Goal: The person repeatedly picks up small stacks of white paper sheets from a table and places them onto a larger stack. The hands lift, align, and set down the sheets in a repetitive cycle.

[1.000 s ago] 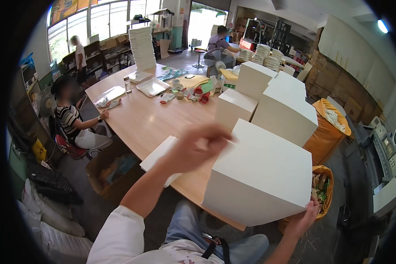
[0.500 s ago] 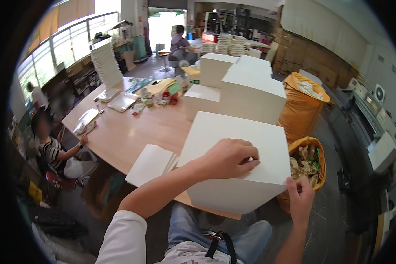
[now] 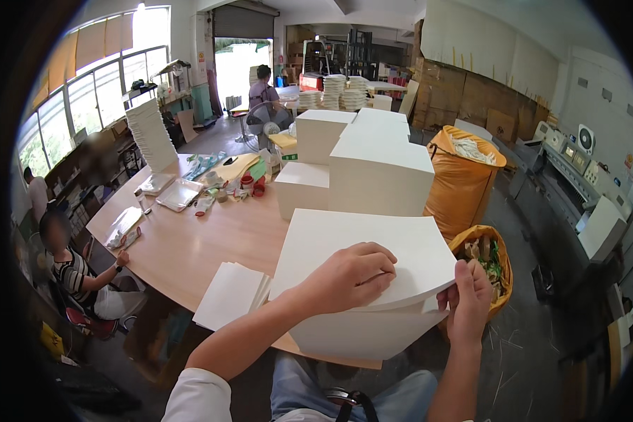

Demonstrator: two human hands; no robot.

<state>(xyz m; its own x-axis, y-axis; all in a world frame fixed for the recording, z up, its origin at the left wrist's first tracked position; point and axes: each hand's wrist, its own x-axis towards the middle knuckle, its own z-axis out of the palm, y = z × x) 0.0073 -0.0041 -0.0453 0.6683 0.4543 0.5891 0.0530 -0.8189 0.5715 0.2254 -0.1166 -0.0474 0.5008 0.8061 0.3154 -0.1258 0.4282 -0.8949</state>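
A tall stack of white paper sheets (image 3: pixel 362 246) stands at the near edge of the table. My left hand (image 3: pixel 359 274) rests on top of it with curled fingers; whether anything is inside them is hidden. At the near right corner, my right hand (image 3: pixel 469 295) pinches the raised edge of several upper sheets, thumb above and fingers beneath. These sheets bend upward, leaving a gap over the lower stack (image 3: pixel 366 334). Left of the stack lies a smaller pile of white sheets (image 3: pixel 231 295).
More tall paper stacks (image 3: pixel 380 176) stand behind. Orange sacks (image 3: pixel 461 190) of scraps sit to the right. Trays (image 3: pixel 179 195) and red tape rolls (image 3: pixel 247 183) lie on the wooden table (image 3: pixel 211 235). A person (image 3: pixel 84 274) sits at left; another person (image 3: pixel 262 91) is farther back.
My right hand has lifted the near right corner of the upper sheets, opening a gap below. My left hand stays on top. The view has shifted, showing more of the room's far end.
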